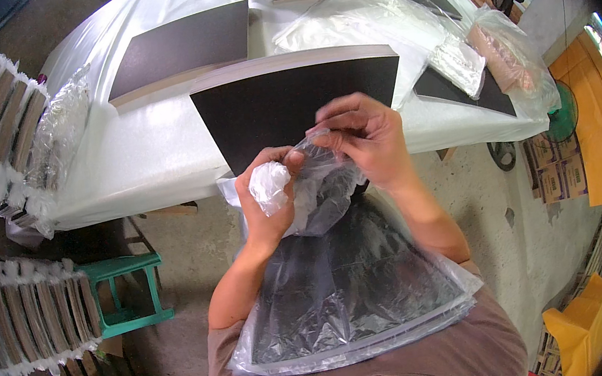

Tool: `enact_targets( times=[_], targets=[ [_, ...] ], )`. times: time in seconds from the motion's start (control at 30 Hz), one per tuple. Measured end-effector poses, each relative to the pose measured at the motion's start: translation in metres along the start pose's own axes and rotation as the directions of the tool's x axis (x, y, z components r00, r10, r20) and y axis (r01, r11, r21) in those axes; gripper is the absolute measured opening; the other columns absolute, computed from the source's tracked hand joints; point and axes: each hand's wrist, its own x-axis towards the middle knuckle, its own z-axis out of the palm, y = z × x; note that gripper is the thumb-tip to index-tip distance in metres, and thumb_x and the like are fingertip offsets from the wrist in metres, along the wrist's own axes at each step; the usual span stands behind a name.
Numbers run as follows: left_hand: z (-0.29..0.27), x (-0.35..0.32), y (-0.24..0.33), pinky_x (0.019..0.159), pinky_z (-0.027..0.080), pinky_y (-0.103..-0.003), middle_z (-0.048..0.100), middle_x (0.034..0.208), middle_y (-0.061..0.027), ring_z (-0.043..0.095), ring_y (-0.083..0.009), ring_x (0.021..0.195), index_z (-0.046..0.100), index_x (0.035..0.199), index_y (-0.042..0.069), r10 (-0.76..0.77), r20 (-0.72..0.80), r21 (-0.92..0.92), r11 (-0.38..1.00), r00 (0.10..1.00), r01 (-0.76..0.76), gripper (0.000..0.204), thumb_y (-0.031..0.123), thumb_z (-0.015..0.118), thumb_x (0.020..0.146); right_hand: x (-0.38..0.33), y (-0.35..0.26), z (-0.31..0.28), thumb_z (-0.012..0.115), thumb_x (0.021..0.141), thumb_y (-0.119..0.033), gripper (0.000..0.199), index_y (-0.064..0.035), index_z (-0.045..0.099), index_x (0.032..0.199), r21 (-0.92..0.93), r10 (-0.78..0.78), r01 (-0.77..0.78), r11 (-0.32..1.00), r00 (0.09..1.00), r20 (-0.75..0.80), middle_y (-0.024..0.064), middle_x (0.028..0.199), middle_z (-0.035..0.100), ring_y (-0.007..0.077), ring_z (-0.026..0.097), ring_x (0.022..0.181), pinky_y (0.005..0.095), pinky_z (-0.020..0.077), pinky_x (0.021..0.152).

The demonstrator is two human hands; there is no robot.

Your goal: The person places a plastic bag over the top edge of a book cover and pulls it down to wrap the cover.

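Observation:
My left hand [267, 226] is closed around a bunched part of a clear plastic bag [320, 219], with a white wad of plastic [268, 186] bulging out of its grip. My right hand [370, 138] pinches the bag's gathered edge beside the left thumb; its upper fingers are slightly blurred. Against my torso rests a flat black panel [328, 290] under clear plastic film, tilted down toward me. Just beyond my hands, a thick black-covered block with pale page-like edges [246, 108] leans up at the table's near edge, partly hidden by my hands.
A similar black block [179, 49] lies on the white-covered table [118, 165]. Clear bags [363, 19] are piled farther right. Stacks of plastic-wrapped blocks [23, 312] stand at left by a green stool [125, 285]. A fan [561, 111] and cartons [558, 168] are at right.

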Motion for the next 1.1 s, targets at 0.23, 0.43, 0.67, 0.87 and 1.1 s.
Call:
enact_targets(
  times=[0.23,0.43,0.67,0.87,1.1],
  targets=[
    [-0.002,-0.005,-0.007,0.058,0.041,-0.021,0.058,0.069,-0.0035,0.051,-0.0077,0.065,0.058,0.079,0.0,0.062,0.029,0.007,0.998,0.998,-0.062,0.007,0.007,0.056,0.079,-0.007,0.001,0.018,0.062,0.074,-0.007,0.008,-0.0006,0.058,0.074,-0.248,-0.155,0.128,0.96,0.984,-0.091,0.0045,0.066,0.061,0.0043,0.054,0.061,0.0194,0.0412,0.051],
    [0.0,-0.002,-0.001,0.056,0.04,-0.021,0.057,0.068,-0.0024,0.05,-0.0078,0.062,0.058,0.079,0.001,0.124,-0.131,0.093,0.989,0.984,-0.113,0.017,0.018,0.058,0.08,0.0,0.008,0.007,0.063,0.075,-0.014,0.015,-0.0007,0.057,0.075,-0.18,-0.022,0.026,0.983,0.999,0.023,0.0054,0.064,0.058,0.0044,0.051,0.062,0.0202,0.0398,0.055],
    [-0.055,0.021,-0.015,0.069,0.037,-0.025,0.046,0.082,-0.0011,0.042,-0.0105,0.078,0.047,0.094,0.004,-0.008,-0.505,-0.045,0.999,0.863,-0.017,0.035,0.036,0.054,0.082,-0.019,0.035,-0.02,0.063,0.072,-0.023,0.028,0.0011,0.059,0.085,-0.589,0.234,0.147,0.795,0.821,0.521,0.0155,0.072,0.059,0.0201,0.057,0.064,0.0302,0.0428,0.06],
    [-0.098,0.032,-0.008,0.076,0.037,-0.025,0.047,0.088,-0.0042,0.043,-0.0127,0.083,0.046,0.098,0.003,0.04,-0.623,0.058,0.998,0.781,-0.005,0.032,0.031,0.051,0.084,-0.023,0.015,-0.104,0.052,0.082,-0.027,0.022,-0.0055,0.055,0.085,-0.163,0.214,-0.21,0.964,0.977,0.004,-0.0008,0.078,0.05,0.0104,0.047,0.077,0.0249,0.038,0.071],
    [-0.101,0.038,-0.027,0.079,0.038,-0.028,0.048,0.095,-0.0067,0.046,-0.0151,0.089,0.044,0.103,0.001,-0.067,-0.673,-0.136,0.99,0.736,-0.034,0.032,0.029,0.046,0.087,-0.032,0.015,-0.09,0.072,0.061,-0.039,0.087,-0.0125,0.025,0.129,0.027,0.094,-0.097,0.995,0.991,0.092,0.0108,0.118,0.037,0.0219,0.038,0.109,0.0317,0.0355,0.088]
  ],
)
